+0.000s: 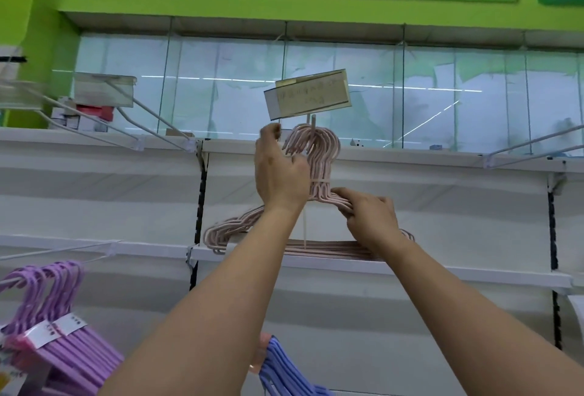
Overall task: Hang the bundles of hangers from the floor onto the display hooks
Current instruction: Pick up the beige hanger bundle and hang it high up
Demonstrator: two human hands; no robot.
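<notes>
A bundle of pale pink hangers (319, 155), tied with a band at the neck, is raised against the white display wall. Its hooks sit around the display hook (313, 125) under a tilted price-label holder (308, 93). My left hand (279, 171) is at the bundle's necks, fingers curled near the hook tips. My right hand (369, 215) grips the bundle's right shoulder. The bundle's lower bars lie partly hidden behind both forearms.
A purple hanger bundle (60, 326) hangs on a hook at lower left. A blue bundle (284, 370) shows at the bottom centre. Bare wire hooks (148, 117) jut out at upper left and at right (534, 139). White shelf rails (442, 269) cross the wall.
</notes>
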